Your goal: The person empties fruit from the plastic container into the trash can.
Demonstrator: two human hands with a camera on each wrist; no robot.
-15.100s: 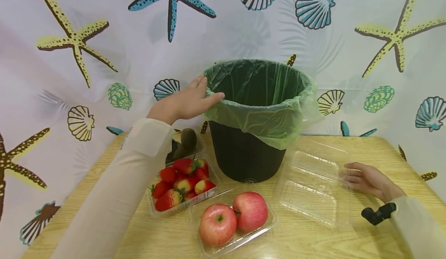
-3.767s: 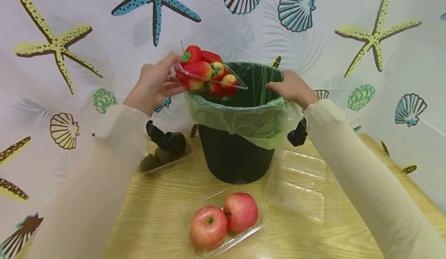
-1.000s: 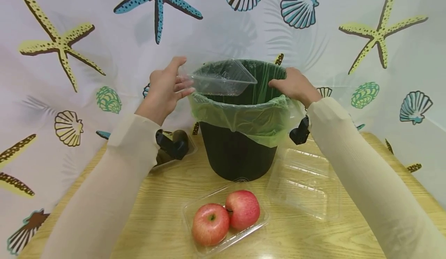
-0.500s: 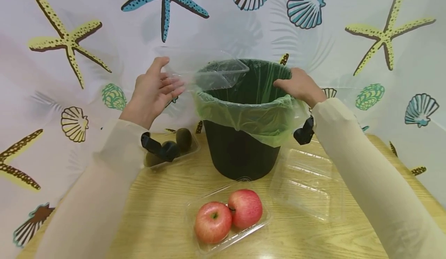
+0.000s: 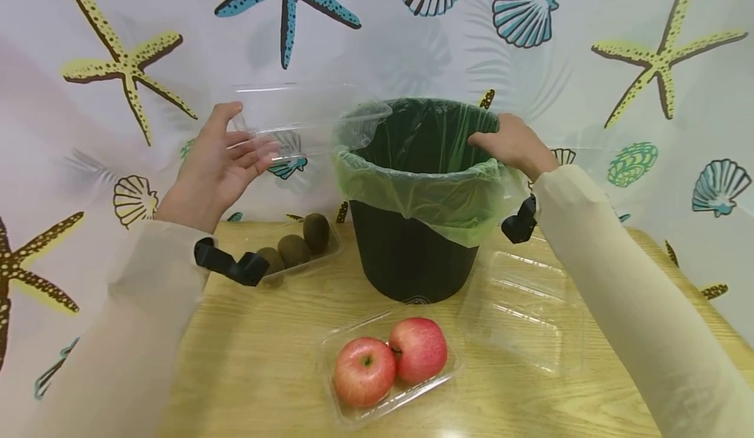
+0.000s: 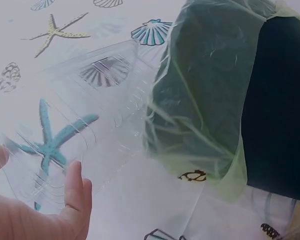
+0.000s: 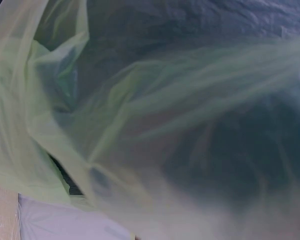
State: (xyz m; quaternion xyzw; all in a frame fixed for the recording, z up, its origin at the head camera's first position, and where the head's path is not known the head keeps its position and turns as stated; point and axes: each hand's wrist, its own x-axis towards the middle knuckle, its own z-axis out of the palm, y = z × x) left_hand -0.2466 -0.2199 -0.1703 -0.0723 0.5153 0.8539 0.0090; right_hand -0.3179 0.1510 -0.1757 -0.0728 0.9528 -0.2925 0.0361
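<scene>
My left hand [image 5: 220, 156] pinches one end of a clear plastic tray [image 5: 312, 117] between thumb and fingers, in the air left of the bin. No fruit shows in this tray; its far end overlaps the bin's rim in the head view. In the left wrist view the see-through tray [image 6: 105, 110] stands out from the fingers. My right hand [image 5: 512, 142] grips the right side of the rim of the black bin [image 5: 412, 255], thumb on the inner side. A pale green bag [image 5: 412, 199] lines the bin and folds over its rim. The bin's bottom is hidden.
On the wooden table [image 5: 259, 359], a clear tray holding two red apples [image 5: 365, 371] lies in front of the bin. Several kiwis [image 5: 293, 250] sit in another tray at left. Another clear tray [image 5: 524, 320] lies at right. A patterned curtain [image 5: 377, 45] hangs behind.
The strawberries, earlier in the tray above the bin, are out of sight. My left hand has drawn the tray leftward, away from the bin. The right hand has stayed on the rim.
</scene>
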